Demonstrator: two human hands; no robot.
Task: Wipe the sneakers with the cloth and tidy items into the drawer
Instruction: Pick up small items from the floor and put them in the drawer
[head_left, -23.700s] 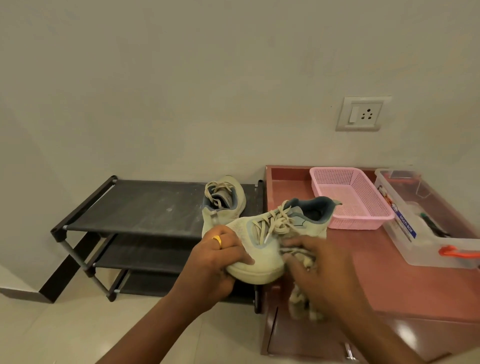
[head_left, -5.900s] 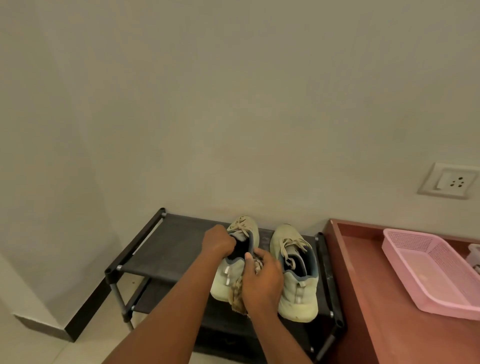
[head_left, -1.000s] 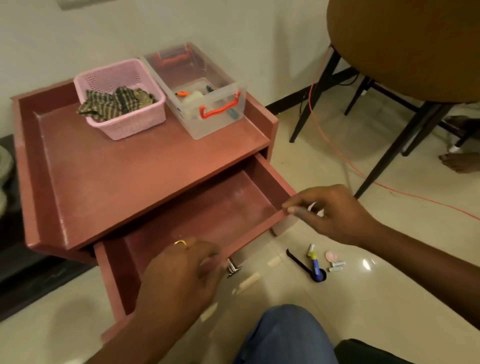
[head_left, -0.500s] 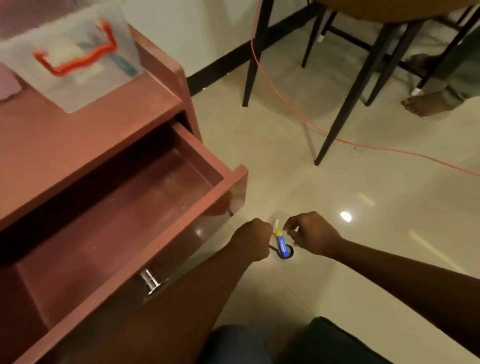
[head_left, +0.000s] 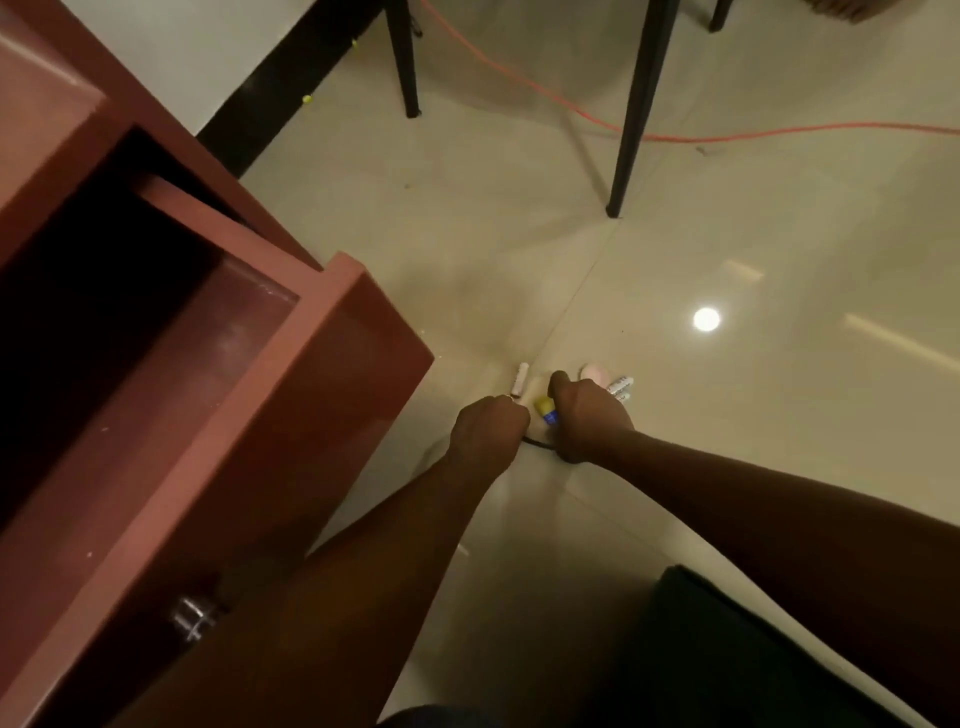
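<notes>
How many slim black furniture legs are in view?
3. One black leg at top centre, one right of it, one cropped at top right; more may be outside view.

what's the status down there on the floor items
Left hand and right hand down at the floor, fingers curled, grip unclear. Blue tube between them, white stick and pink piece beside. Drawer open. Nothing in the way.

Your left hand (head_left: 488, 423) and right hand (head_left: 584, 415) are bare, forearms bare too; blue trouser knee (head_left: 436, 721) at bottom edge
</notes>
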